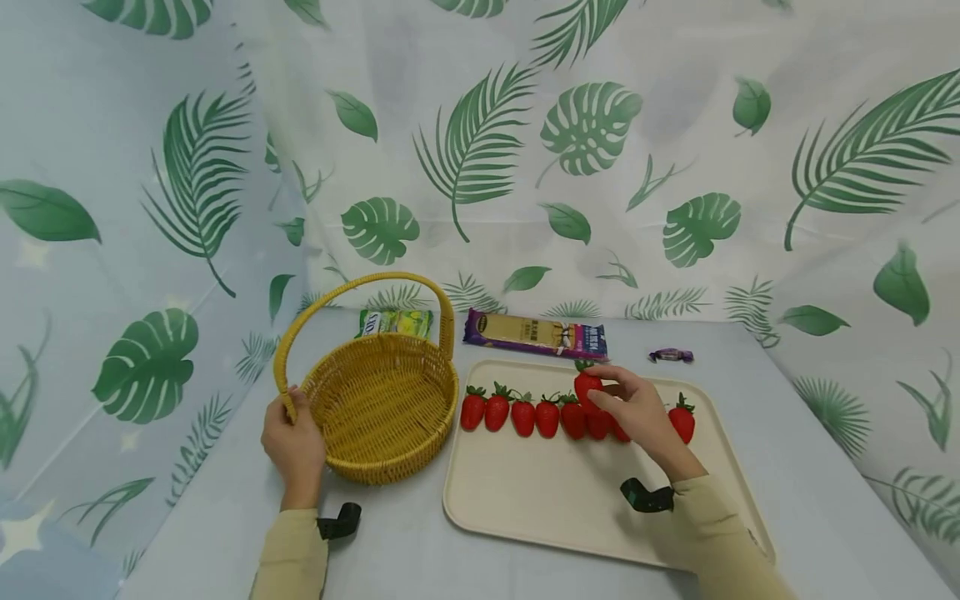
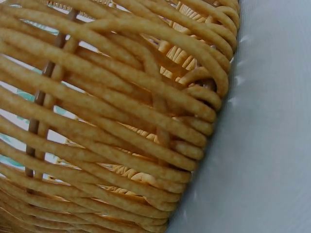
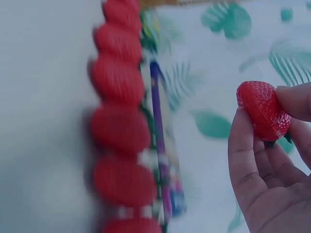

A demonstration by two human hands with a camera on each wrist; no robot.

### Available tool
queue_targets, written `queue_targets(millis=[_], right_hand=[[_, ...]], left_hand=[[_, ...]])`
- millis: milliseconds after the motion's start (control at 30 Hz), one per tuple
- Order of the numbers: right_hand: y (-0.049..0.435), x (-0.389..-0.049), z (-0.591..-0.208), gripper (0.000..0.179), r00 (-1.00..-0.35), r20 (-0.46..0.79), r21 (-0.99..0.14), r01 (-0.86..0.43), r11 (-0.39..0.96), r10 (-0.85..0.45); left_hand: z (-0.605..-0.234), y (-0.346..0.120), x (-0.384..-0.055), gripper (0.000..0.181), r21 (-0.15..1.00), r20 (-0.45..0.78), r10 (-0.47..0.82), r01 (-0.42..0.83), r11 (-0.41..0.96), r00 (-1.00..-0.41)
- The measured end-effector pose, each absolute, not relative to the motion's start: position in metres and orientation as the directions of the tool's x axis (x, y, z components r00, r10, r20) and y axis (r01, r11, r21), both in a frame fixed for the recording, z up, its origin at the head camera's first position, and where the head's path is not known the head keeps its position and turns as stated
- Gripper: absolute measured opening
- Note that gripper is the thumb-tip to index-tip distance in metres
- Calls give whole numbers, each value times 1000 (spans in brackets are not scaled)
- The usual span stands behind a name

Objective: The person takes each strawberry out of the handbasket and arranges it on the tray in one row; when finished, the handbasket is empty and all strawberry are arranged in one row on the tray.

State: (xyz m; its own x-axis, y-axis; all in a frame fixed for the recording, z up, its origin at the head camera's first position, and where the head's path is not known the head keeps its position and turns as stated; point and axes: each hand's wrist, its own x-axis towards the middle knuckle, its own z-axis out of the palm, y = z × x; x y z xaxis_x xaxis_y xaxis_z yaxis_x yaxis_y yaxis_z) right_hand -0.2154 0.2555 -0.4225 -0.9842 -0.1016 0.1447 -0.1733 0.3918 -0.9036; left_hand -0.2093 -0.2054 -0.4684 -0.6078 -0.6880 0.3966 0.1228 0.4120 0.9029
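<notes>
In the head view my left hand (image 1: 294,437) grips the handle base of a yellow wicker basket (image 1: 375,471); nothing lies inside the basket. The basket's woven side (image 2: 112,97) fills most of the left wrist view, where the hand itself is hidden. My right hand (image 1: 637,408) pinches a red strawberry (image 1: 587,388) between thumb and fingers, raised above a row on the tray. That held strawberry (image 3: 262,109) shows its green leaves pointing down in the right wrist view. Several more strawberries (image 1: 524,415) line the cream tray (image 1: 532,500), partly hidden behind my right hand.
Behind the tray lies a long purple and gold packet (image 1: 525,332). A green packet (image 1: 397,322) sits behind the basket, and a small purple wrapped candy (image 1: 671,355) lies at the back right. Leaf-patterned cloth (image 1: 480,167) rises behind the table.
</notes>
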Motion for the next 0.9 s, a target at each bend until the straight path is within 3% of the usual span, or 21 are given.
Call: queue_targets(millis=[300, 733, 900], right_hand=[[310, -202, -440, 43, -969, 182, -912, -103, 396, 168], [374, -181, -447, 41, -890, 1, -998, 27, 53, 456], [386, -180, -455, 41, -844, -106, -991, 132, 12, 525]], left_hand=[[-469, -208, -209, 52, 920, 353, -675, 110, 375, -648], [-469, -204, -207, 50, 916, 366, -666, 127, 380, -650], [-468, -205, -206, 50, 921, 353, -673, 114, 373, -651]])
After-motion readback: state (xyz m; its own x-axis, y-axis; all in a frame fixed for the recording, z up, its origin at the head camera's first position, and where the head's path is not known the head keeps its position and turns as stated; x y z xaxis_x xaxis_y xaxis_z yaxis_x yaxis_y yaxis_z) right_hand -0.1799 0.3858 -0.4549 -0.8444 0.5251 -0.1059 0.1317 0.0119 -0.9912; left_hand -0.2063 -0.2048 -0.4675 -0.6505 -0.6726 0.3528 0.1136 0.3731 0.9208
